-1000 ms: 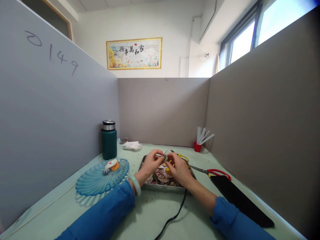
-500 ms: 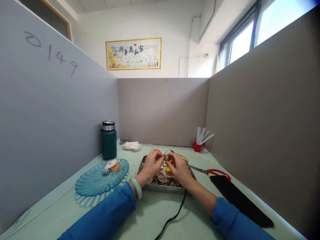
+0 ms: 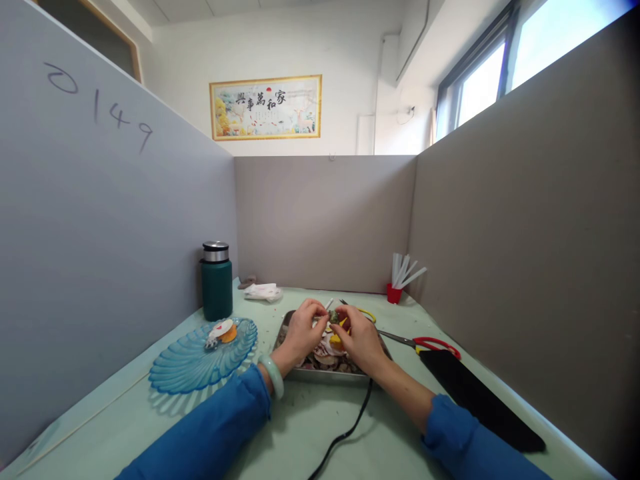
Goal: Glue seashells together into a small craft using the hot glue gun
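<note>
Both my hands hover over a metal tray (image 3: 291, 372) filled with several shells and small colourful pieces. My left hand (image 3: 304, 330) is closed in a pinch on a thin white stick-like thing whose tip pokes out by the thumb. My right hand (image 3: 356, 333) is closed too, its fingertips pinching a small dark greenish piece (image 3: 334, 316) between the two hands. What exactly the piece is I cannot make out. A pale green bangle (image 3: 274, 375) sits on my left wrist. Both sleeves are blue.
A blue shell-shaped glass plate (image 3: 190, 363) with a small orange-and-white object lies at left, behind it a green flask (image 3: 217, 281). Red-handled scissors (image 3: 425, 344), a black case (image 3: 475, 400) and a red cup of white sticks (image 3: 397, 283) are at right. A black cable (image 3: 350, 427) runs toward me.
My hands have lifted slightly and drawn closer together over the tray; the pinched piece stays between the fingertips. Nothing else has moved.
</note>
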The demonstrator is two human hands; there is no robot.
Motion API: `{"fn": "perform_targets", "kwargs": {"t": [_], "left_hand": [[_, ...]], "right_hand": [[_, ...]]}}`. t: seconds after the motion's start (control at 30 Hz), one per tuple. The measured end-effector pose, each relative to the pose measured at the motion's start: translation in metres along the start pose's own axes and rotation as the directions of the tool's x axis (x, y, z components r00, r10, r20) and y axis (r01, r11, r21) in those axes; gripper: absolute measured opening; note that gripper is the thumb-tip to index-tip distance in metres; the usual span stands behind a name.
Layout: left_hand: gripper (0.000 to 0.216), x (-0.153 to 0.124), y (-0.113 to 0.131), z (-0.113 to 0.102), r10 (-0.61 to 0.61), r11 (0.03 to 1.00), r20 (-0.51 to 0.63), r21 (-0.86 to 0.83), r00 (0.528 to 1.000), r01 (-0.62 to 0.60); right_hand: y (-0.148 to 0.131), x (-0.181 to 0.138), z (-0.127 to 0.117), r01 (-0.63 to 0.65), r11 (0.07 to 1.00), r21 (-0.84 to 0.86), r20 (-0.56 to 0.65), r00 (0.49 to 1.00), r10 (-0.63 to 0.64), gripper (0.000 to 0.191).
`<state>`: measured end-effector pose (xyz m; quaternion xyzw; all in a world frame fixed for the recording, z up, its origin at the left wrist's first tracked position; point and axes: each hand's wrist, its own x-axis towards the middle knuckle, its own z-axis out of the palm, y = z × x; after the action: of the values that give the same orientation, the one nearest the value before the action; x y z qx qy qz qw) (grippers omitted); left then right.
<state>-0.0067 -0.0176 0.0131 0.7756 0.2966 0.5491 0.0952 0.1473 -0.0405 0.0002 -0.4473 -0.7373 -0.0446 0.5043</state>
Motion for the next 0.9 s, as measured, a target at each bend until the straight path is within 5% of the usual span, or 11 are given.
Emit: {"fn": "perform_targets", "kwargs": {"t": [0.37, 0.57, 0.77, 0.9], "left_hand": [[0.009, 0.001, 0.001, -0.001, -0.018, 0.998, 0.037, -0.067, 0.999, 0.02], [0.01, 0.0, -0.01, 0.003, -0.163, 0.968, 0.073, -0.181, 0.984, 0.174], [0.024, 0.0, -0.016, 0.009, -0.3, 0.872, 0.141, -0.361, 0.943, 0.331], [0.034, 0.0, -0.008, 0.009, -0.409, 0.733, 0.337, -0.431, 0.848, 0.526]], "right_hand": [[0.0, -0.002, -0.001, -0.02, 0.999, 0.038, 0.037, 0.999, 0.019, 0.024], [-0.001, -0.002, -0.002, -0.054, 0.994, 0.099, 0.064, 0.997, 0.048, 0.023], [-0.002, -0.002, -0.003, -0.072, 0.987, 0.143, 0.059, 0.996, 0.064, 0.022], [-0.002, -0.003, -0.004, -0.079, 0.987, 0.138, 0.061, 0.996, 0.071, 0.022]]}}
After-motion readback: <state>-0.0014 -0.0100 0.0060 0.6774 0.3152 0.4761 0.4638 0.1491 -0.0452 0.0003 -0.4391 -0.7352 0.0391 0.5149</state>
